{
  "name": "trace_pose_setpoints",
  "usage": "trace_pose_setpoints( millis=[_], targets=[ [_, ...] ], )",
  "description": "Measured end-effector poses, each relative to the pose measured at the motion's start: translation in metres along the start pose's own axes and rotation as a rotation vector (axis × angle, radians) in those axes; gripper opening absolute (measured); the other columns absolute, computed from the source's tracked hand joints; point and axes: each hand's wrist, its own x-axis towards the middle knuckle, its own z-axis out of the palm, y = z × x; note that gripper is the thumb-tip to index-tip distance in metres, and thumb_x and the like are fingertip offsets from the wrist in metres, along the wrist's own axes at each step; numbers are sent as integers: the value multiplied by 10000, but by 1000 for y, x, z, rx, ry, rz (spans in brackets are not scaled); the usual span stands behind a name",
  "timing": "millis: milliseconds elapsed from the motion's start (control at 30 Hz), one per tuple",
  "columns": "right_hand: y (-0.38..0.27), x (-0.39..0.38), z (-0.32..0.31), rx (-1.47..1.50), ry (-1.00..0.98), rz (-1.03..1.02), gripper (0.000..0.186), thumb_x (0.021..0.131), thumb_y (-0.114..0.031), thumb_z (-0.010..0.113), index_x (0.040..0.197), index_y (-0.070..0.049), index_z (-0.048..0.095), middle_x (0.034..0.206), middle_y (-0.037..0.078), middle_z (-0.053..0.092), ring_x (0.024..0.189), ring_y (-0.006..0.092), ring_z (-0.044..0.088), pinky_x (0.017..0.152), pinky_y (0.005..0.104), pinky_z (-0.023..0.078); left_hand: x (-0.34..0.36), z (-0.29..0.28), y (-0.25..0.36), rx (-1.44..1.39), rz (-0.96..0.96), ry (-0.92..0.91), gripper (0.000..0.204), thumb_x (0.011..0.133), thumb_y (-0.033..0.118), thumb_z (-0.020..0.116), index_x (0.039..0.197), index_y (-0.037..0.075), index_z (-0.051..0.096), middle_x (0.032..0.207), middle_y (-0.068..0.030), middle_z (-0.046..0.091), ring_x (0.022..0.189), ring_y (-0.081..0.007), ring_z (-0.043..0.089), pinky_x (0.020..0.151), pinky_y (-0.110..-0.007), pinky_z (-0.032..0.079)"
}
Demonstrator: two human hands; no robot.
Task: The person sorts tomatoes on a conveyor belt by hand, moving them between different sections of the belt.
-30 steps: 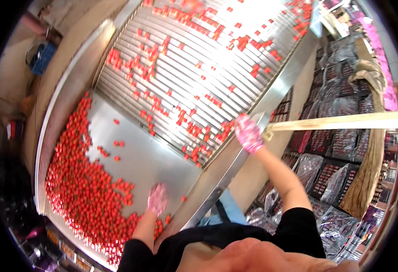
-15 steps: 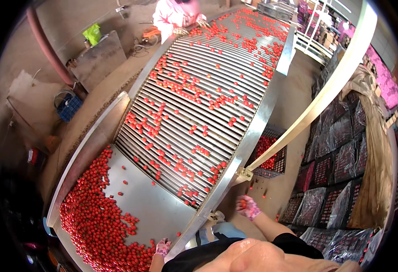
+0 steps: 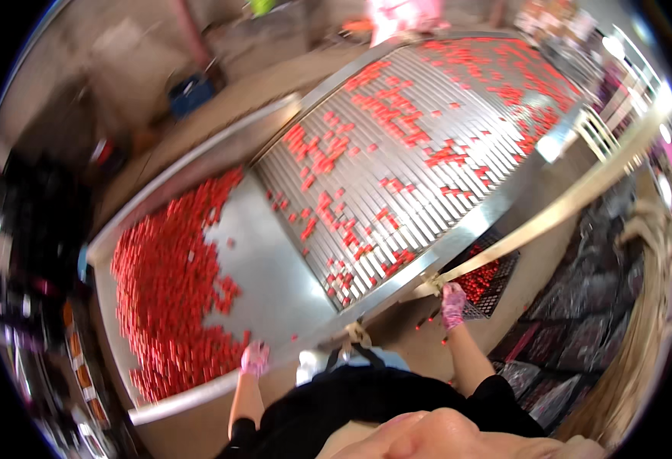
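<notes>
My left hand, in a pink patterned glove, is at the near rim of the metal tray. Its fingers are blurred. Close beside it lies a large heap of small red cherry tomatoes. My right hand, gloved alike, reaches below the side rail, by the near corner of a dark crate with tomatoes inside. The back of this hand faces up and its fingers are smeared, so whether it holds anything is hidden. More tomatoes lie scattered on the roller conveyor that slopes down to the tray.
A pale beam slants up from the side rail at the right. Stacked, plastic-wrapped crates line the right side. Across the conveyor stands a person in pink. A blue basket sits at the far left.
My view has swung, and the conveyor now lies more to the right. My right hand, palm up with a tomato before, has turned over and moved to the crate. The left stays at the rim.
</notes>
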Motion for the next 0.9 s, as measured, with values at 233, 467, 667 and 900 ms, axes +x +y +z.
trace_pose_setpoints(
  millis=[233,467,667,900],
  targets=[
    [-128,-62,84,-336,-116,-619,281,844,-212,646,1059,-38,594,1120,149,587,1076,336,534,970,448,405,36,1,44,-152,2,-375,484,847,263,622,1297,94,563,1347,-220,535,1241,-362,529,1042,-409,446],
    [-146,-93,115,-929,-269,-462,200,838,-269,603,967,-140,684,1104,47,655,1114,255,546,1182,486,189,18,-36,13,-113,-304,-99,678,872,268,688,1452,81,389,1418,-185,465,1299,-329,472,1072,-387,421],
    [-152,-68,104,-1166,-153,-464,240,861,-306,547,893,-132,710,955,90,658,1064,252,564,1192,512,161,88,-70,-29,-639,-185,419,758,606,-2,781,1316,107,539,1136,-116,605,1015,-252,604,841,-357,538],
    [-138,-77,119,-1015,-272,-440,179,786,-264,582,840,-144,705,904,83,657,1018,292,569,1143,538,235,199,-79,-47,-94,-580,303,666,739,56,686,1381,81,509,1481,-138,394,1266,-286,305,1042,-384,334]
  ],
)
